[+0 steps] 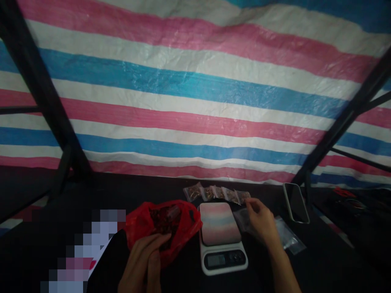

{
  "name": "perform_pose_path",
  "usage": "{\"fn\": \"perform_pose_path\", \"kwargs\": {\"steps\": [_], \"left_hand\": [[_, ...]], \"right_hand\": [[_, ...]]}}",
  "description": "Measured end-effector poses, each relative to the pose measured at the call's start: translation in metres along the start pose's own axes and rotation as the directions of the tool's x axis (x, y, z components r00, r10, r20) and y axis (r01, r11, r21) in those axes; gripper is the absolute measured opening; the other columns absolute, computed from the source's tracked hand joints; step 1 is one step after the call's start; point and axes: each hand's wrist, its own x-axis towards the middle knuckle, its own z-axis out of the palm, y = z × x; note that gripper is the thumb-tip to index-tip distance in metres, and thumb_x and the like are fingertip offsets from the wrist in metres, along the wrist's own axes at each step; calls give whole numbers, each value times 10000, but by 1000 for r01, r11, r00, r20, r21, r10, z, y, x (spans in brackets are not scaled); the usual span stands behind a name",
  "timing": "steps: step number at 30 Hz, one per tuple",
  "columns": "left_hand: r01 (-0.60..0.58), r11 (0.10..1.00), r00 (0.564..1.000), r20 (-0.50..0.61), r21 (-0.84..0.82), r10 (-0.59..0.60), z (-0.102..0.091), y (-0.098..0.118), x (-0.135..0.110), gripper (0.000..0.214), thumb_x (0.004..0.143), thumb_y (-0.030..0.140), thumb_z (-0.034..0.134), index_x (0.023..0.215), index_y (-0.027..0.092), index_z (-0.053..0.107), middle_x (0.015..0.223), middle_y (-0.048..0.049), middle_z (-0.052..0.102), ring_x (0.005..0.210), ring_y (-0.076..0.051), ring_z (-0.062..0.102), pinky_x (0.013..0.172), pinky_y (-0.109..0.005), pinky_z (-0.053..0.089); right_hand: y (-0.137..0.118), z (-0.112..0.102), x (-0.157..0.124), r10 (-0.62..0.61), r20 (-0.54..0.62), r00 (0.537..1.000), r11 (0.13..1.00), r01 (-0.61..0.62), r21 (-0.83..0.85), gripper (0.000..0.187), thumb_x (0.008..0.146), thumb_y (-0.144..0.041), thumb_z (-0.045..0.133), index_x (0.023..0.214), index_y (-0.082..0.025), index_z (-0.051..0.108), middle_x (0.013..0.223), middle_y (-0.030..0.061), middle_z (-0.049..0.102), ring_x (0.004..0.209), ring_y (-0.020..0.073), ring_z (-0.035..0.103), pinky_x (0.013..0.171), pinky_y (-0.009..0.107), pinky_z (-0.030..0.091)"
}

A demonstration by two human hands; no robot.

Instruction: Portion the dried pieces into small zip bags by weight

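My left hand (143, 260) lies at the near edge of a red plastic bag (139, 224). Its fingers stretch over the bag's mouth and hold nothing that I can see. Dark reddish-brown dried pieces (161, 221) fill the bag, with a small clear packet (173, 212) on top. Thumb and forefinger of my right hand (262, 221) pinch the right end of a small filled zip bag (242, 197), the last of several zip bags (216, 192) in a row. Between my hands stands a white digital scale (224, 266) with a shiny plate (219, 224).
Clear plastic bags (290, 236) lie under and beside my right wrist. A phone (296, 202) rests at the right on the black table (113, 189). Dark metal poles (51, 97) slant up on both sides. Behind hangs a striped tarp (195, 93). A blurred patch covers the lower left.
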Motion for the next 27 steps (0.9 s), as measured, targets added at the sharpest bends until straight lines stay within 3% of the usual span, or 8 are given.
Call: {"fn": "perform_pose_path", "kwargs": {"steps": [4,8,14,18,22,27], "left_hand": [[-68,997,998,-11,44,68,-6,-3,-1,299,1052,324,495,1101,285,787,1076,-38,783,1010,-200,741,874,-288,597],[-112,992,993,-34,57,114,-8,-3,2,274,1040,269,502,1079,275,773,1050,-36,765,988,-190,731,865,-269,594],[-171,983,983,-58,70,175,-1,5,2,253,1033,210,496,1059,252,744,1029,-35,752,979,-170,731,873,-243,591],[-240,967,969,-36,82,244,3,7,3,246,1027,175,490,1045,235,728,997,-33,754,940,-156,738,851,-225,597],[-243,969,970,-22,50,244,8,13,0,260,1039,187,482,1037,236,738,989,-38,755,934,-158,747,843,-230,602],[-119,990,991,-62,-72,115,15,26,-11,289,1076,246,465,1022,261,749,990,-28,742,921,-151,738,832,-233,596]], "right_hand": [[5,-13,-16,-75,202,977,996,81,-23,196,752,-437,698,809,-265,771,819,67,807,794,303,738,787,415,557],[3,-10,-24,-99,262,960,988,127,-91,208,755,-416,686,859,-248,748,874,61,788,802,280,716,754,387,525],[11,-8,-24,-48,307,951,983,99,-153,262,814,-404,592,981,-253,725,877,46,771,790,262,697,712,359,486],[9,-8,-26,-23,303,953,970,95,-225,377,837,-481,601,1094,-232,721,955,80,780,922,303,718,839,413,489],[3,-9,-27,-29,319,947,952,123,-281,301,812,-389,598,1047,-250,726,989,73,784,1005,315,724,929,444,468],[2,-13,-22,103,234,967,992,-84,-91,352,812,-459,568,1056,-236,689,874,62,781,761,266,731,787,408,526]]}}
